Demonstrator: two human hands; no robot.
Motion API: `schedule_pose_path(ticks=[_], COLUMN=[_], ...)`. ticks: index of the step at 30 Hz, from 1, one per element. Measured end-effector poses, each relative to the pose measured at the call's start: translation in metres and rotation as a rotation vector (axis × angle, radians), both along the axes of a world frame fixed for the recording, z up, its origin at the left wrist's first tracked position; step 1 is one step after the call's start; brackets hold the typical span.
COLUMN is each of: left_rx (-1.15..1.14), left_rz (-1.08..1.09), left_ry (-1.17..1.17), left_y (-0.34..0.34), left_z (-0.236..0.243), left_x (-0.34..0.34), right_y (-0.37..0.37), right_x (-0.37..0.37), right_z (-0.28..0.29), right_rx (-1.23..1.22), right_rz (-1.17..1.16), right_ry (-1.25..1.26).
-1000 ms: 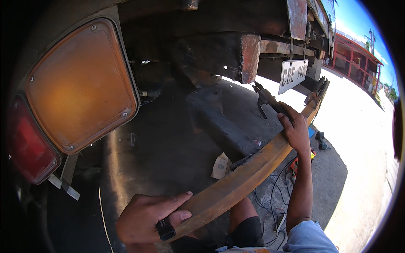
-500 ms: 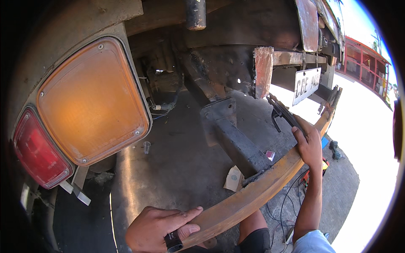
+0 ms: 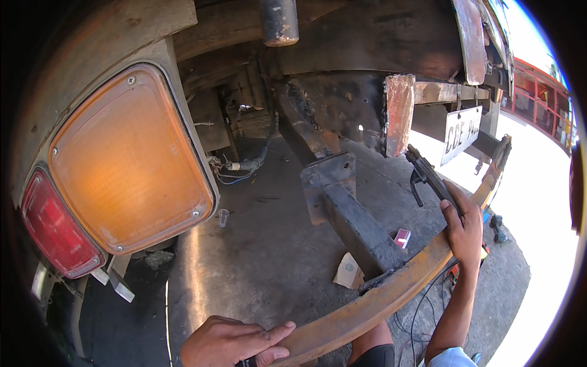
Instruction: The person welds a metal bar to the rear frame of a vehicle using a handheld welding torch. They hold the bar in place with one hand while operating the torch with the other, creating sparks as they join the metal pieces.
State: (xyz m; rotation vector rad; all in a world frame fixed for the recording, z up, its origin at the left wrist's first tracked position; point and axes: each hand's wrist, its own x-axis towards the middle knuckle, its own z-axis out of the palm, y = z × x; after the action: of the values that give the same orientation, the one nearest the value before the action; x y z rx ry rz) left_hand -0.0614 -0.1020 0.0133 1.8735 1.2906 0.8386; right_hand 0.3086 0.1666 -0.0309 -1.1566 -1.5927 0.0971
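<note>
My right hand (image 3: 466, 229) is closed around a black welding electrode holder (image 3: 430, 176), whose jaw points up and left toward a rusty upright plate (image 3: 398, 116). No rod can be made out in it. The right wrist lies over a rusty curved bumper bar (image 3: 385, 292). My left hand (image 3: 223, 342) grips the bar's near end, thumb and forefinger along it, the other fingers partly hidden. A dark object shows by its thumb at the lower edge, too cut off to name. A dark square-tube bracket (image 3: 361, 226) joins the bar to the vehicle's frame.
An orange and red tail light (image 3: 131, 159) fills the left side. A metal tube (image 3: 280, 24) hangs overhead, and a licence plate (image 3: 461, 134) hangs at right. On the concrete lie a cardboard piece (image 3: 348, 271), a small red box (image 3: 402, 238), a plastic cup (image 3: 224, 217) and black cables (image 3: 417, 312).
The view has shifted, so the vehicle parts sit a little lower and further right. Both hands keep their holds, and the electrode holder stays near the upright plate.
</note>
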Motion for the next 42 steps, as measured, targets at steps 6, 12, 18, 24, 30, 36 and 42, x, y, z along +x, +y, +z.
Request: schedule_pose_path(ticks=[6,12,18,24,30,36,42], left_rx=[0.256,0.284,0.307,0.315,0.339,0.327,0.322], left_rz=[-0.192,-0.13,-0.057,-0.072,-0.075,-0.064,-0.069], left_ry=[0.148,0.336,0.427,0.406,0.442,0.481,0.463], left_y=[0.016,0.012,0.013,0.014,0.016,0.015,0.015], left_z=[0.006,0.009,0.011,0.017,0.016,0.016,0.015], left_x=[-0.006,-0.003,0.003,0.005,0.005,0.004,0.004], right_y=[-0.004,-0.005,0.002,0.005,0.005,0.002,0.001], right_x=[0.001,0.002,0.001,0.002,0.002,0.0,-0.001], right_z=[0.003,0.005,0.002,0.0,0.001,0.002,0.004], right_rx=[-0.079,-0.092,-0.08,-0.137,-0.089,-0.128,-0.116], right_rz=[-0.03,-0.047,-0.053,-0.099,-0.085,-0.076,-0.086], right_ry=[-0.007,-0.057,-0.056,-0.083,-0.099,-0.061,-0.075])
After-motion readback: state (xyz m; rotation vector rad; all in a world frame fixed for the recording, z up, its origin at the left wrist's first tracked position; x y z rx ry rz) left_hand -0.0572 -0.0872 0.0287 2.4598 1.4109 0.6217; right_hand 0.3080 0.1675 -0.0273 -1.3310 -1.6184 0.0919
